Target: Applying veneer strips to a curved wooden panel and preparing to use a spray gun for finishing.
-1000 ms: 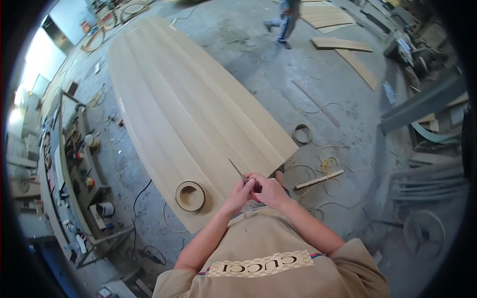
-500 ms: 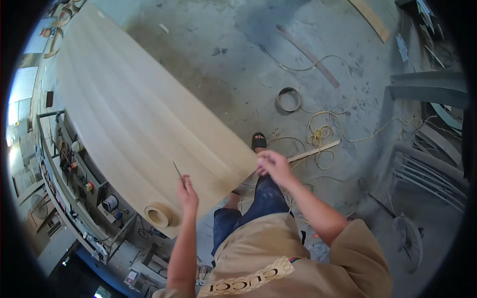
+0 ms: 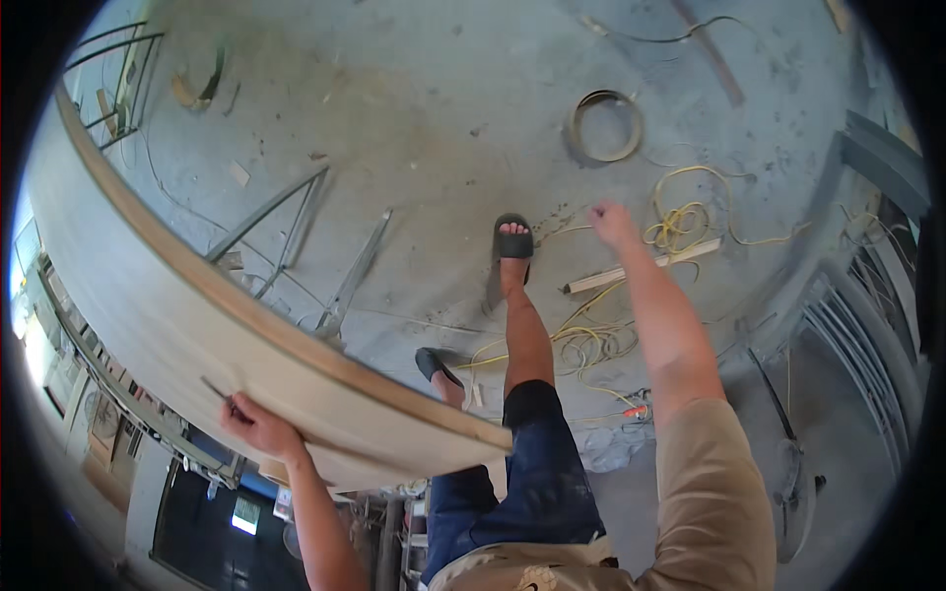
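Note:
My left hand [image 3: 258, 426] is closed around a thin dark stick-like tool [image 3: 213, 387], its tip poking out past the fingers. That hand is over the face of a large pale wooden panel [image 3: 148, 305], near its close end. The panel's tan edge [image 3: 296, 345] runs in a curve from the far left to beside my leg. Out to the right, above the floor and apart from the panel, my right hand [image 3: 613, 225] has its fingers curled closed. Whatever might be inside them is hidden.
Yellow cord [image 3: 680, 229] lies tangled on the concrete floor beside a wooden strip [image 3: 645, 266]. A coiled band ring [image 3: 605, 126] lies farther off. Metal frame legs [image 3: 281, 231] show beyond the panel edge, and curved grey metal pieces [image 3: 857, 364] are stacked at the right.
The panel's face now looks tilted, with its long edge and the frame legs showing. My left hand has moved left and down with the tool; my right hand has swung outward, away from the panel's corner.

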Motion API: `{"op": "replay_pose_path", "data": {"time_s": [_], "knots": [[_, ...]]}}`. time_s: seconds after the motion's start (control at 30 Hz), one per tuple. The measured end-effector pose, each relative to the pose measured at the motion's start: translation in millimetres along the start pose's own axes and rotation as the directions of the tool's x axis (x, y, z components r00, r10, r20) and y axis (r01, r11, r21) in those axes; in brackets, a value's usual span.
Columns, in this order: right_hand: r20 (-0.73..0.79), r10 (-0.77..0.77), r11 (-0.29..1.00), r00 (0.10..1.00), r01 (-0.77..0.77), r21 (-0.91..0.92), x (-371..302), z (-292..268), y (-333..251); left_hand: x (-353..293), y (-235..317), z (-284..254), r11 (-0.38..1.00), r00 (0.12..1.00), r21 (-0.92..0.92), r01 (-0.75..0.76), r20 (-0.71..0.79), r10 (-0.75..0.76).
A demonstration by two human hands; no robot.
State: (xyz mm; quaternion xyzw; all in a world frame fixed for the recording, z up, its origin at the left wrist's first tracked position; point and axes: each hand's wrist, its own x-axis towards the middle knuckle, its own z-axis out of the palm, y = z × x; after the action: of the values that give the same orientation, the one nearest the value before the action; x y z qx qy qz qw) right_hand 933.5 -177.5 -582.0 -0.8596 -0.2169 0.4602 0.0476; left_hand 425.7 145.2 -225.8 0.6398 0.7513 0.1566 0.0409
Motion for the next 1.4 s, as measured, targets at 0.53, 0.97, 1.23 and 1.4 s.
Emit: {"op": "replay_pose_path", "data": {"time_s": [0.53, 0.97, 1.23, 1.4], "knots": [[-0.033, 0.014, 0.937, 0.999, -0.025, -0.349, 174.2, 67.8, -8.2, -8.1, -30.9, -23.3, 0.926, 0.924, 0.119, -0.359, 0.184, 0.335], [-0.412, -0.64, 0.699, 0.649, 0.714, 0.039, -167.0, -119.9, -235.0, -10.5, 29.4, -1.6, 0.981, 0.981, -0.068, -0.181, -0.083, 0.175], [-0.163, -0.98, 0.154, 0.111, 0.948, -0.28, -388.5, -141.0, -386.7, -13.9, 20.9, -33.8, 0.954, 0.996, -0.289, -0.086, -0.002, 0.089], [0.0, -1.0, 0.009, 0.01, 0.922, -0.387, -494.5, -68.1, -408.1, -60.6, -48.1, -113.8, 0.854, 0.999, -0.519, 0.033, 0.052, -0.007]]}}
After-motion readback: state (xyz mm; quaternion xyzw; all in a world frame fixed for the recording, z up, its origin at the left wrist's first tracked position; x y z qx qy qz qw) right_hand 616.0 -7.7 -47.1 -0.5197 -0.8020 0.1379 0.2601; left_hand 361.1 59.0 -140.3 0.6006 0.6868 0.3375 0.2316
